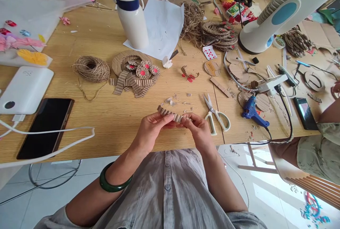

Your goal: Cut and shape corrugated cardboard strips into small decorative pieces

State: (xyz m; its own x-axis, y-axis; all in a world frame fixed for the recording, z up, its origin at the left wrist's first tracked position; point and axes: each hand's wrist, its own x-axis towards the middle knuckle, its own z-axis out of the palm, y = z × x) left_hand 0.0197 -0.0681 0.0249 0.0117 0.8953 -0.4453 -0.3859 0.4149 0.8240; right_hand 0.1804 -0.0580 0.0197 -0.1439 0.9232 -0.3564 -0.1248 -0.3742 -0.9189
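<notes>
A short strip of corrugated cardboard is pinched between my two hands, just above the table's front edge. My left hand grips it near the middle, and its ribbed end sticks out up and to the left. My right hand pinches the other end with thumb and fingers. White-handled scissors lie beside my right hand with the blades slightly apart. Small paper scraps are scattered beyond my fingers. Farther back, cardboard flowers with red centres and ribbed strips sit on a cardboard disc.
A twine ball, a white bottle, a phone and a power bank stand or lie leftward. To the right are a blue glue gun, a power strip, a white fan and another person's arm.
</notes>
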